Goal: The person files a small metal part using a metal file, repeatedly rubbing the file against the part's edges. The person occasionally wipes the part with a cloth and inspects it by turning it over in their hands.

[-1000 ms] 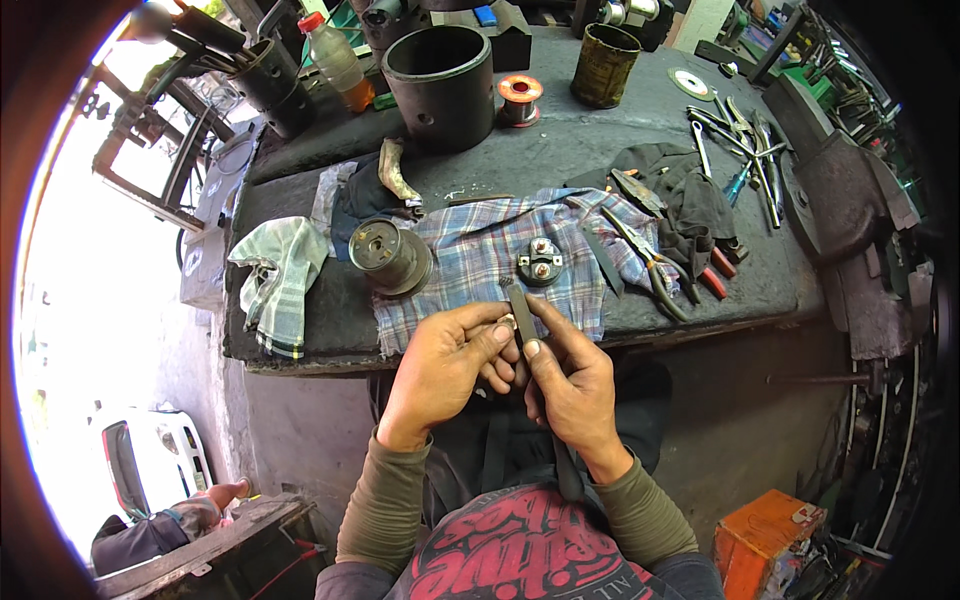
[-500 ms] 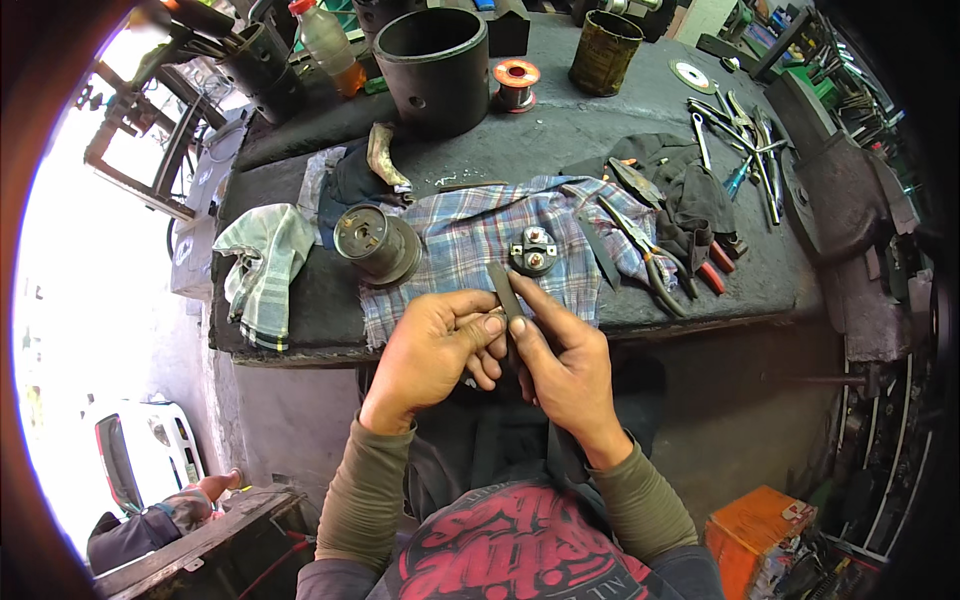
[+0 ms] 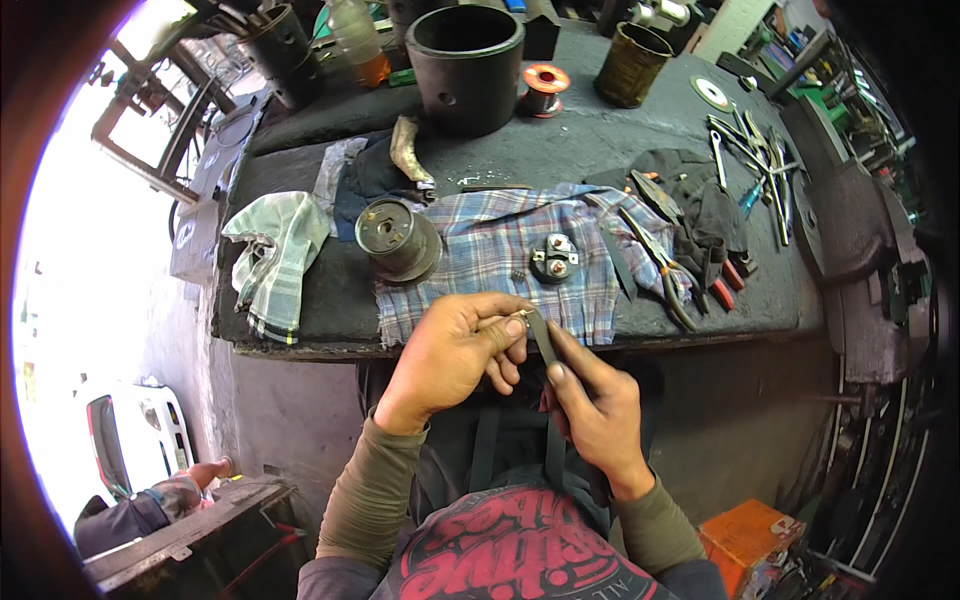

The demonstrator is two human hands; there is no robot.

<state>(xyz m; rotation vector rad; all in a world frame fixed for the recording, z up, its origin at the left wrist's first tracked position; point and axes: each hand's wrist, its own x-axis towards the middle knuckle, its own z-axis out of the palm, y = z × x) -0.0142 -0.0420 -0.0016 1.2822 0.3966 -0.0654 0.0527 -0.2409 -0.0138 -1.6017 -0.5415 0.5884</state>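
Observation:
My left hand (image 3: 450,352) pinches a small metal piece (image 3: 523,315) between thumb and fingertips; its shape is mostly hidden. In my right hand (image 3: 603,412) is a flat, dark, file-like strip (image 3: 542,340), its far end against the small piece. Both hands are just off the bench's front edge. Beyond them, on a plaid cloth (image 3: 480,235), sits a round black terminal cap (image 3: 555,268) with two copper-coloured bolts. Beside it lies a small dark coil (image 3: 518,277), perhaps a spring. A flanged metal cylinder (image 3: 395,240) stands at the cloth's left.
Pliers (image 3: 655,262) and a dark rag (image 3: 690,195) lie right of the cloth, with spanners and more tools (image 3: 755,155) behind. A large black pot (image 3: 465,80), a solder spool (image 3: 544,92) and a rusty can (image 3: 634,65) stand at the back. A checked rag (image 3: 280,250) is left.
The strip has drawn back toward me, its far end now beside the left fingertips. The small coil on the cloth has come into sight. The whole view has shifted slightly.

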